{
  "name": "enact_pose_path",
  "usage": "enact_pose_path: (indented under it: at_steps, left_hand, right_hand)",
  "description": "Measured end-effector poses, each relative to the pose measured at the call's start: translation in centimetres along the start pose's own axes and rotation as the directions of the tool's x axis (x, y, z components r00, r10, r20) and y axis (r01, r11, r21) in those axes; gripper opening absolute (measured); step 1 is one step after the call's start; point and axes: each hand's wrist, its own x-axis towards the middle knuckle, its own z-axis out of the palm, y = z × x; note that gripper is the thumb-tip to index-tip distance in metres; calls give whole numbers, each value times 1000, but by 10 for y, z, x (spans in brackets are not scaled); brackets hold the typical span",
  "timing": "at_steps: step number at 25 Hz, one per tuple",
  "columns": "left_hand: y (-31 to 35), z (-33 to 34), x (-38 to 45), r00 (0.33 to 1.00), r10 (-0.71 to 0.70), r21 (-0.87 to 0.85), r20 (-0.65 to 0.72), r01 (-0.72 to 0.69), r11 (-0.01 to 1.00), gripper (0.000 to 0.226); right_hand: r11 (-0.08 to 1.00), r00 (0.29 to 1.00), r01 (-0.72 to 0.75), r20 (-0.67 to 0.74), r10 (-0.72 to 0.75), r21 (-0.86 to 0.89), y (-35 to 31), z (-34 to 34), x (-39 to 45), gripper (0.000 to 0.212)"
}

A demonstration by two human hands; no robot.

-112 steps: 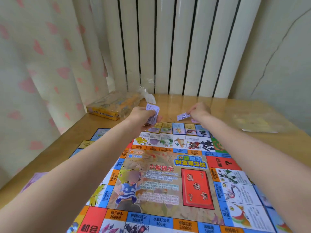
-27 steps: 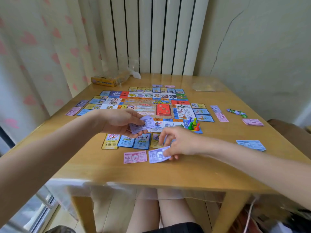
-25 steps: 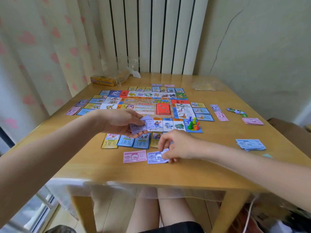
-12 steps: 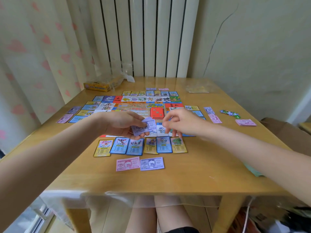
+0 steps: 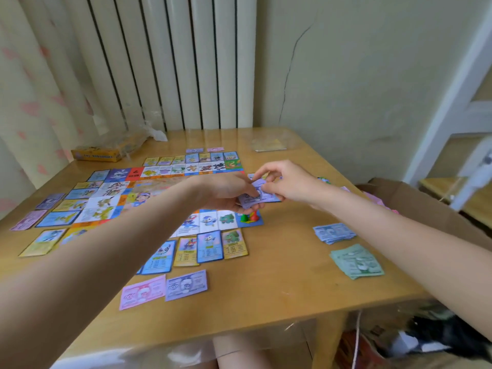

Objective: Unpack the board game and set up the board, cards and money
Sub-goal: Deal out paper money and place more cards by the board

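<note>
Pretty far along, I'd say: board is flat on the worktop with cards lined along its edges and some notes down. Left hand has its grip around a purple money stack, right hand pinching the top note. More dealing left.

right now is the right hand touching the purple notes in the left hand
Touching. The head view shows the right hand pinching the top of the purple notes that the left hand holds above the board.
</note>
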Motion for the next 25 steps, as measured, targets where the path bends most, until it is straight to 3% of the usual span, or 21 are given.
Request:
enact_pose_path:
  at_steps: [8,10,12,15,20,23,25]
  left_hand:
    - [31,88,86,998,68,57,-12,-67,996,21]
    - [33,106,102,995,87,264,-43,-73,962,23]
    - [34,114,113,990,121,537,-70,-65,841,23]
    - [35,120,119,985,161,703,-57,-75,707,20]
    - [33,126,113,980,201,806,3,-121,580,31]
    - [33,122,104,997,68,785,45,-77,614,22]
    - [33,122,96,996,-13,812,90,-65,580,35]
  right_hand:
    - [961,960,-272,-63,274,44,80,-70,-7,18]
    - [942,937,-334,-96,337,45,102,-84,-12,22]
    - [909,903,-418,-106,416,3,122,-95,-18,25]
    - [848,852,-518,-149,501,-112,142,-106,-26,23]
    - [817,880,-472,-223,419,-330,147,-99,-25,24]
    - [763,902,-432,-227,367,-481,140,-91,-20,28]
    - [660,903,-429,-266,338,-617,135,-88,-18,30]
